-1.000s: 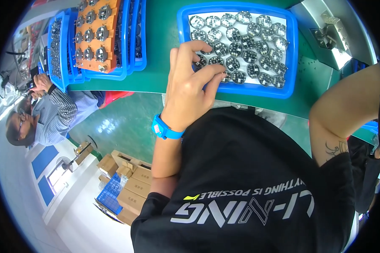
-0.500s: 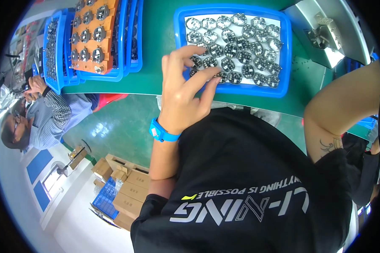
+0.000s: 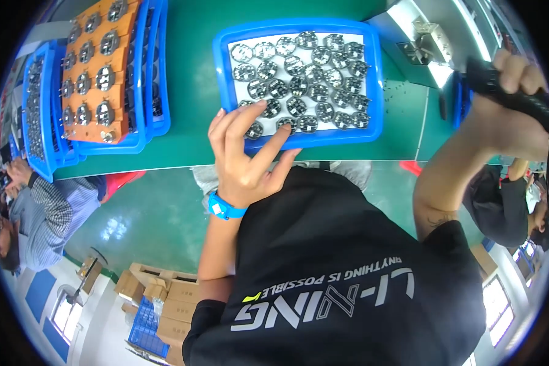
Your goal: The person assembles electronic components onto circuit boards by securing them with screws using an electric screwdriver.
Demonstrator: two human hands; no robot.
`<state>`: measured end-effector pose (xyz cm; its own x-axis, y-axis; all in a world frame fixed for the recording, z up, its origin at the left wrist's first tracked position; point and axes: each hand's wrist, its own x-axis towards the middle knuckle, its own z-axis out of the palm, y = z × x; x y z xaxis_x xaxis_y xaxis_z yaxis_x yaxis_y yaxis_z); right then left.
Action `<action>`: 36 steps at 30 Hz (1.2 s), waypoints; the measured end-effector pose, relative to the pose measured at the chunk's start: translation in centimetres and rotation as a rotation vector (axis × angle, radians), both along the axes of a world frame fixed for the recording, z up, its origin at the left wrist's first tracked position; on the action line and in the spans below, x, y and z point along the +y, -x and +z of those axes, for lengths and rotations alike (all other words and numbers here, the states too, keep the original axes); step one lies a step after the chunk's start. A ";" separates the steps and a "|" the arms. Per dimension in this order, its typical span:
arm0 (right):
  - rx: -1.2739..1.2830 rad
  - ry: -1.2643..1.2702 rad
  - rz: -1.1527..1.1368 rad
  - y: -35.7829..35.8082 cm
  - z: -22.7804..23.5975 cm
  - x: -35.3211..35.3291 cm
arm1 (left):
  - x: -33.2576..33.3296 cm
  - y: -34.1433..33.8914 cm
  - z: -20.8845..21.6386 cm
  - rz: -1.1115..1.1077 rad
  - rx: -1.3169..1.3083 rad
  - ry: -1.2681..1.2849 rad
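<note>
In front of me a blue tray (image 3: 375,91) with a white liner carries rows of small round silver-and-black electronic parts (image 3: 297,85). My left hand (image 3: 241,168), a blue band on its wrist, reaches over the tray's near left corner. Its fingers are spread, with the fingertips touching or just above the nearest parts, and nothing is gripped. At the far right, my raised right hand (image 3: 506,122) has its fingers wrapped round a black ribbed strap-like piece (image 3: 494,82). Part of that piece is cut off by the picture's edge.
Left on the green table (image 3: 192,79), stacked blue trays (image 3: 158,122) bear an orange fixture board (image 3: 91,61) with round parts. A grey metal housing (image 3: 409,43) stands at the back right. Co-workers sit at both sides; cartons (image 3: 180,305) lie on the floor behind.
The whole view has shifted, so the tray sits further left. My right hand has come into view, holding the black piece. My left hand's fingers remain spread over the tray's near left part.
</note>
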<state>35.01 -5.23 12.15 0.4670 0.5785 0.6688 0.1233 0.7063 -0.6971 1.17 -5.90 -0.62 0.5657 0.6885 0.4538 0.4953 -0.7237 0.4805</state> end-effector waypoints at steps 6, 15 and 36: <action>0.013 0.104 -0.007 -0.3 -2.7 -2.1 | -0.1 0.1 0.2 0.014 -0.016 0.052; -0.136 0.066 -0.155 -0.9 -3.5 -0.7 | 0.1 0.0 0.1 0.033 -0.051 0.051; 0.186 0.203 -0.103 5.0 -3.3 0.4 | 0.3 0.5 0.6 0.001 -0.074 0.141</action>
<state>30.03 -4.81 8.88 0.6340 0.6345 0.4420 0.0444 0.5408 -0.8400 0.67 -5.62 -0.03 0.5335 0.7487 0.3934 0.4553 -0.6462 0.6124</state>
